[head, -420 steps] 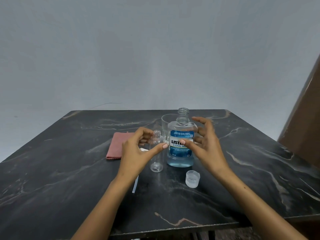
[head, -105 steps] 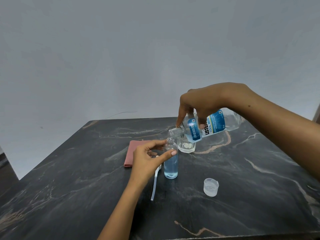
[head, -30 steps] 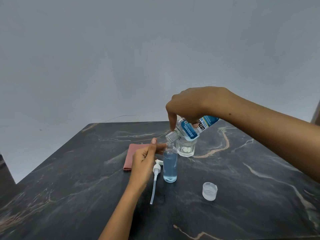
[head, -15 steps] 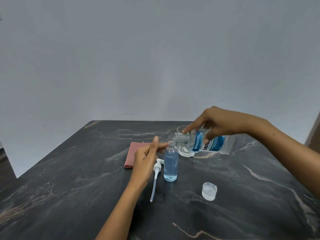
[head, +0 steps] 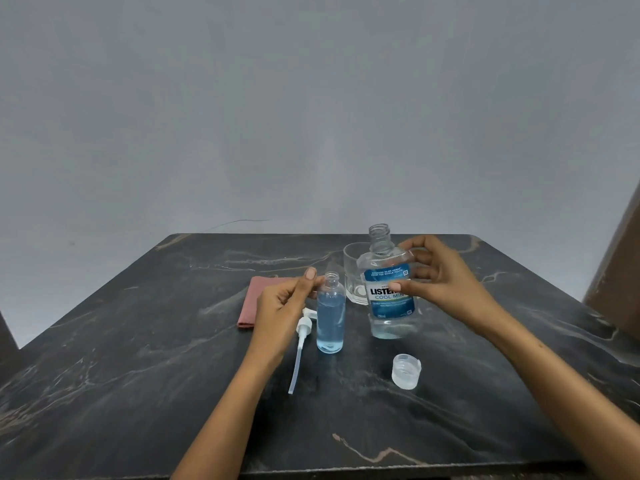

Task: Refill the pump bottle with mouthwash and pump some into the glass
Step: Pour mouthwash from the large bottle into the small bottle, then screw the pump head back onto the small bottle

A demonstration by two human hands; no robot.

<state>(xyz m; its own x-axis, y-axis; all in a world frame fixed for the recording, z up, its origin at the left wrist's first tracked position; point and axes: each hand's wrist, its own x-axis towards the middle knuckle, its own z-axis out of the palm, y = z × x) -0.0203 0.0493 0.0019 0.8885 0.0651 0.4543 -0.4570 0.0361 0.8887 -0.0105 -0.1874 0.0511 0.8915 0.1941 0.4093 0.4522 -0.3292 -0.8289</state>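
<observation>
The small clear pump bottle (head: 330, 320) stands open-necked on the table, mostly full of blue mouthwash. My left hand (head: 284, 308) holds it at the neck and shoulder, thumb raised. Its white pump head with the dip tube (head: 300, 344) lies flat on the table just left of it. The mouthwash bottle (head: 389, 299), uncapped and nearly empty, stands upright to the right. My right hand (head: 440, 282) grips it, thumb on the label and fingers behind. The empty glass (head: 351, 271) stands behind both bottles.
The mouthwash cap (head: 406, 371) sits upside down near the front right of the bottles. A folded pink cloth (head: 250, 304) lies left of my left hand. The dark marble table (head: 138, 375) ends at a near edge. A brown panel (head: 620, 271) stands at the right.
My right hand has swung the mouthwash bottle from its tilted pouring pose down to upright on the table, right of the pump bottle. The left hand has stayed at the pump bottle's neck.
</observation>
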